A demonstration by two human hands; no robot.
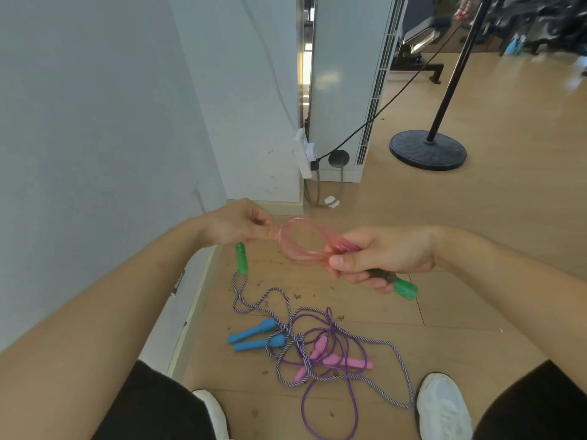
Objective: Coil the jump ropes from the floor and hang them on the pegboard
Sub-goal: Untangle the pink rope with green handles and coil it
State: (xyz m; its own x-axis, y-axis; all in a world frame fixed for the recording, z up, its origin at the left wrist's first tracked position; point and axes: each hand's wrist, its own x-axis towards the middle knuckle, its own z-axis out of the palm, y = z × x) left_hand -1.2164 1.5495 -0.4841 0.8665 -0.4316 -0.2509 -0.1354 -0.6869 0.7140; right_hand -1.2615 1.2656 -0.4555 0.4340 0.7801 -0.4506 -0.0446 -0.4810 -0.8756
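Note:
A pink translucent jump rope (pixel 301 242) is wound into a small coil between my hands. My left hand (pixel 236 223) pinches the coil's left side. My right hand (pixel 381 257) grips the coil's right side together with a green handle (pixel 406 289) that sticks out below the fist. Another green handle (pixel 241 258) shows just under my left hand, with a purple-white striped rope (pixel 374 341) running from it across the floor. That rope is tangled with a purple rope (pixel 330 404), two blue handles (pixel 252 336) and pink handles (pixel 333 360). No pegboard is in view.
A white wall (pixel 95 138) runs along the left. Ahead stand a white floor unit (pixel 343 90), a power strip (pixel 305 157) with a black cable, and a pole on a round black base (pixel 427 150). My white shoes (pixel 441 408) flank the tangle on the wooden floor.

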